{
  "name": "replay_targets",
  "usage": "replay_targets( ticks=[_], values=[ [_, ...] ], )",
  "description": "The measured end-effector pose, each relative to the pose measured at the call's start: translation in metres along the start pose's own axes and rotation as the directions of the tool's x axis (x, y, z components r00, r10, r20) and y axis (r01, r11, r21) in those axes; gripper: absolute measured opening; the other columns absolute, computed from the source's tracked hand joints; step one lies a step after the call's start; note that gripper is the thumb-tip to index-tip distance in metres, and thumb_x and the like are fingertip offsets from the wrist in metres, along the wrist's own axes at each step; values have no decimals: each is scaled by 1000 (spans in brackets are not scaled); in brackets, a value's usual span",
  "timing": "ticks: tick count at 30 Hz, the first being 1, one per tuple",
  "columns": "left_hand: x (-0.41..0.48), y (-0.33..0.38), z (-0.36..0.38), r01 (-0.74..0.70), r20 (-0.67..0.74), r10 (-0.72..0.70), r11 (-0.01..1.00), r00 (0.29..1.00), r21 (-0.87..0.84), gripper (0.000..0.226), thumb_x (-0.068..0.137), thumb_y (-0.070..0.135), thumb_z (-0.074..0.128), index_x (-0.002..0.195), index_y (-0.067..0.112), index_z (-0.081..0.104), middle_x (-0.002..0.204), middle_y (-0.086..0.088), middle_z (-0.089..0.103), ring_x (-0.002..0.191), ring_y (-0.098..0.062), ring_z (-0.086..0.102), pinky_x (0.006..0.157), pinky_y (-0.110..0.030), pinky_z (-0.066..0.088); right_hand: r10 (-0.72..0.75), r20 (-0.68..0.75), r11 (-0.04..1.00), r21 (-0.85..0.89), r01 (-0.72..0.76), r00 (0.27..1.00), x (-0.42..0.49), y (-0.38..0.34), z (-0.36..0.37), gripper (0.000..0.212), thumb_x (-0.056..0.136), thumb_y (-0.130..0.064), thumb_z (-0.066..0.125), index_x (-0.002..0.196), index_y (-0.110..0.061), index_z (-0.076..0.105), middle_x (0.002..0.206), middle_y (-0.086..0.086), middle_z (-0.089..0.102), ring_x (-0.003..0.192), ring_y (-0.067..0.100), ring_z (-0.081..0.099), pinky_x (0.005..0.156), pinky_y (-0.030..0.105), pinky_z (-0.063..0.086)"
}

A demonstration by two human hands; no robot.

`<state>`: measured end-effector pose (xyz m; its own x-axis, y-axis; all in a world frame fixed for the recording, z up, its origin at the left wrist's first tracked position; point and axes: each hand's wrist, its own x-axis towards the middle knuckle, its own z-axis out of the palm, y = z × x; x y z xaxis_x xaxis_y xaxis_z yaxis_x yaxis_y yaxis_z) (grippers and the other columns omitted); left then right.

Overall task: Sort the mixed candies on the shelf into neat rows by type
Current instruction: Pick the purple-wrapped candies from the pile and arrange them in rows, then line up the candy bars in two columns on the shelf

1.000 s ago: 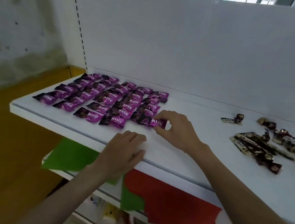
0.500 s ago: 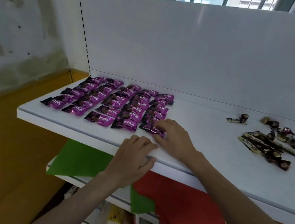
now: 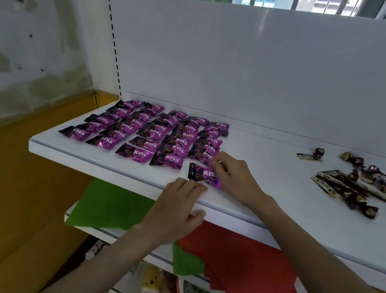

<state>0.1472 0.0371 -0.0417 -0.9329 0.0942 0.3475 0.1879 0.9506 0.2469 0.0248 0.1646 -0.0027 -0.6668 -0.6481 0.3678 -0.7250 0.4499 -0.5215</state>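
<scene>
Purple candies lie in rows on the white shelf, brown candies heaped well apart at its right end. The right hand seems to hold a stray purple candy in a pinching grip by the front edge. The left hand rests spread on the edge. A stained wall stands to the left.

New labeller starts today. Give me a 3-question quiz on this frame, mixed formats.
1. True or false: the left hand holds a candy.
2. The right hand touches: A) a purple KISS candy; B) a brown stick; C) nothing.
3. Fill in: the unsorted dark candies lie toward the ___ end of the shelf.
Key: 1 false, it rests on the shelf's front edge; 2 A; 3 right.
</scene>
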Motion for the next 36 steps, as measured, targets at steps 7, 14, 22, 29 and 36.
replay_targets(
  ticks=[7, 14, 22, 29, 36],
  values=[
    [-3, 1, -1, -8, 6, 8, 1000, 1000, -7, 65, 82, 49, 26, 137, 16, 39, 135, 3, 43, 123, -11, 30, 105, -24, 23, -23, -27, 991, -134, 19, 999, -5, 4, 4, 17, 90, -26, 54, 98, -14, 64, 93, 3, 62, 83, 15, 50, 72, 27, 39],
    [0, -2, -5, -48, 7, 48, 999, 999, -5, 66, 80, 51, 25, 134, 16, 42, 134, 1, 42, 121, -11, 29, 101, -22, 24, -64, -9, 982, -179, 62, 998, -4, 4, 13, 33, 87, -33, 60, 115, -16, 61, 104, 7, 63, 99, 22, 52, 82, 29, 40],
    [43, 23, -10, -90, -112, 81, 993, 990, -71, 52, 83, 43, 40, 120, 12, 56, 120, -3, 54, 113, -19, 45, 94, -26, 33, 32, -190, 981, -183, -67, 981, -26, 39, -32, 38, 90, -26, 55, 126, -14, 54, 126, 9, 58, 117, 26, 48, 98, 35, 37],
    [112, 90, 37, -122, -23, 120, 979, 993, -163, 48, 87, 41, 51, 130, 18, 47, 143, 0, 37, 132, -15, 29, 108, -29, 24, 199, -170, 843, -472, -257, 965, -69, 111, -98, 54, 87, -35, 54, 137, -19, 41, 144, 11, 40, 135, 31, 30, 111, 50, 25],
    [199, 139, 92, -33, 2, 34, 985, 999, -171, 56, 86, 42, 57, 134, 18, 40, 151, -2, 22, 139, -19, 17, 110, -31, 17, 403, -72, 679, -645, -351, 912, -106, 193, -168, 63, 89, -62, 27, 144, -36, 13, 157, 1, -1, 144, 24, -9, 111, 57, -6]
  ],
)
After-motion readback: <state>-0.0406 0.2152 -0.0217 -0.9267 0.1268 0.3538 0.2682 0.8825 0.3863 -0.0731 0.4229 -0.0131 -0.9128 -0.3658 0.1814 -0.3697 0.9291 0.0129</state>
